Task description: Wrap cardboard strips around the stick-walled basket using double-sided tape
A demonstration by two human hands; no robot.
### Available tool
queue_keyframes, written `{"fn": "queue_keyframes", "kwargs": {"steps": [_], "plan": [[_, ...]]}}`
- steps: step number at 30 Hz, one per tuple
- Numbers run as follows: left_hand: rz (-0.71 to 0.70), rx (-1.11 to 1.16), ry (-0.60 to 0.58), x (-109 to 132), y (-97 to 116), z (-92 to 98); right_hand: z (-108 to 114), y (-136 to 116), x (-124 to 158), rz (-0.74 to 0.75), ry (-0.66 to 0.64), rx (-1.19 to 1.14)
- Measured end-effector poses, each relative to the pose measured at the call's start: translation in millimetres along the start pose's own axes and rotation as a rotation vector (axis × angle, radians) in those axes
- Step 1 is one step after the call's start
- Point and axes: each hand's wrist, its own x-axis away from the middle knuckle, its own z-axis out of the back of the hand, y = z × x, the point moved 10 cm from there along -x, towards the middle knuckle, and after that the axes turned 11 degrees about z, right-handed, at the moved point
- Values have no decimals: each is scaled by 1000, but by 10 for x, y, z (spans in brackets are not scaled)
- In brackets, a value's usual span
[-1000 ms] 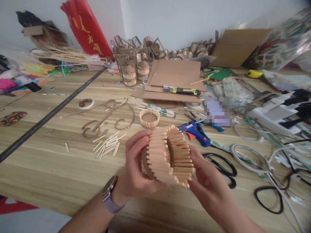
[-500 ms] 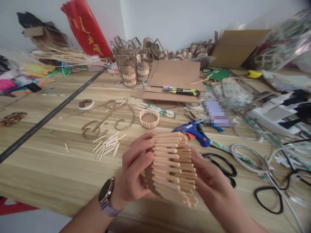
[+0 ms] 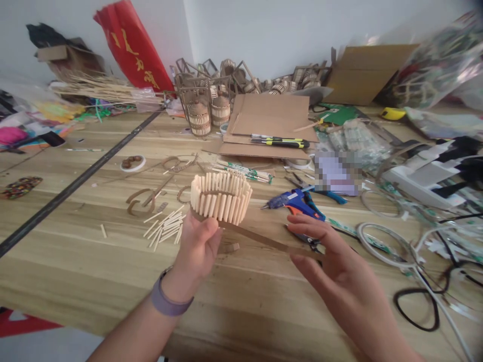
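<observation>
My left hand point(image 3: 198, 246) grips a round basket wall of short wooden sticks point(image 3: 221, 197) from below and holds it upright above the wooden table point(image 3: 75, 261). A long brown cardboard strip point(image 3: 264, 240) trails from the basket's base to the right. My right hand point(image 3: 328, 264) pinches the far end of that strip between thumb and spread fingers. A watch strap is on my left wrist.
A blue glue gun point(image 3: 298, 201) lies just beyond my right hand. Loose sticks point(image 3: 166, 226) and curved cardboard scraps point(image 3: 141, 201) lie left of the basket. Cardboard sheets point(image 3: 271, 120) with a utility knife point(image 3: 281, 142), finished stick lanterns point(image 3: 199, 118), a tape ring point(image 3: 381, 244) and black cable point(image 3: 415, 306) crowd the back and right.
The stick basket has turned from lying sideways between both hands to standing upright in my left hand. My right hand let go of its wall and now holds the unrolled cardboard strip.
</observation>
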Motion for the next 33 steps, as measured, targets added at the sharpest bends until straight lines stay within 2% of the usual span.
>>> {"fn": "queue_keyframes", "kwargs": {"steps": [3, 6, 13, 21, 27, 33], "plan": [[98, 116, 12, -51, -147, 72, 40, -25, -11, 6, 67, -75], [116, 146, 28, -53, -219, 135, 63, -139, -30, 41, 69, -105], [125, 126, 38, -40, -246, 135, 123, -328, -41, 108, 63, -144], [170, 149, 38, -27, -306, 129, 161, -364, -40, 104, 93, -125], [253, 225, -79, -26, -413, 46, 135, -348, -67, 86, 93, -133], [354, 266, -293, 92, -478, -218, 108, -362, -50, 96, 78, -138]]}}
